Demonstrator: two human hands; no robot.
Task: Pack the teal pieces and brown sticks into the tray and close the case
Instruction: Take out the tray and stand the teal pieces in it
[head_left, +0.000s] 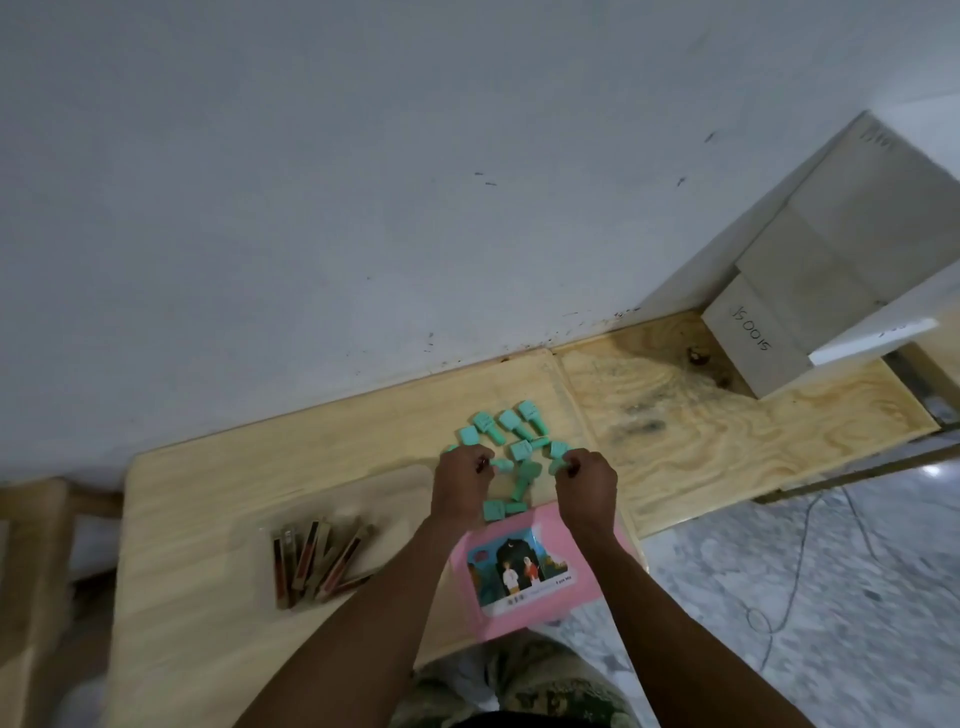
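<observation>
Several teal pieces (511, 434) lie scattered on the wooden table (218, 483), just beyond a pink case (524, 566) with a picture on its lid. My left hand (462, 486) is curled at the left edge of the pile, fingers closed on a teal piece (451, 448). My right hand (587, 486) is curled at the right edge, fingers closed on another teal piece (557, 465). Brown sticks (317, 558) lie in a clear plastic tray (363, 496) to the left of the case. The hands hide part of the pile.
The table stands against a white wall (363, 182). A second plywood surface (727, 426) adjoins on the right, carrying grey boxes (753, 343). Tiled floor with a cable (789, 571) lies to the right. A wooden frame (31, 545) is at far left.
</observation>
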